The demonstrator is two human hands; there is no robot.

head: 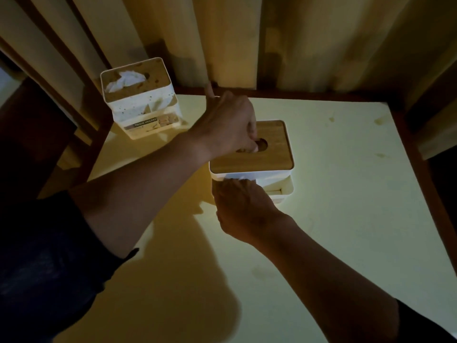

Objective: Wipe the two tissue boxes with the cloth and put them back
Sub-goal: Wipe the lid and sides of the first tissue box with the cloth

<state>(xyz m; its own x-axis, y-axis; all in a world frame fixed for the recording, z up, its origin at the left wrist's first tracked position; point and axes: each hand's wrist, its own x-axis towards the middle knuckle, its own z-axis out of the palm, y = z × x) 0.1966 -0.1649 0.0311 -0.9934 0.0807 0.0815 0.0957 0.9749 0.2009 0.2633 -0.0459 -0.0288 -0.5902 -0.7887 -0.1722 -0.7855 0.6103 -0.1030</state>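
Observation:
A white tissue box with a wooden lid [274, 149] stands in the middle of the pale table [346, 206]. My left hand [227, 125] rests on its lid, with fingers curled into the oval opening and holding the box. My right hand [242, 209] is at the box's near side wall, its curled fingers pressing a small white cloth [233, 177] against it; most of the cloth is hidden by the hand. A second tissue box [138, 102] stands at the back left corner, with white tissue sticking out of its wooden top and a "TISSUE HOLDER" label on its side.
Beige curtains [309, 45] hang close behind the table. A dark wooden rim [418, 154] runs along the table's right and back edges. Dark furniture stands at the left. The light is dim, with strong shadows of my arms on the tabletop.

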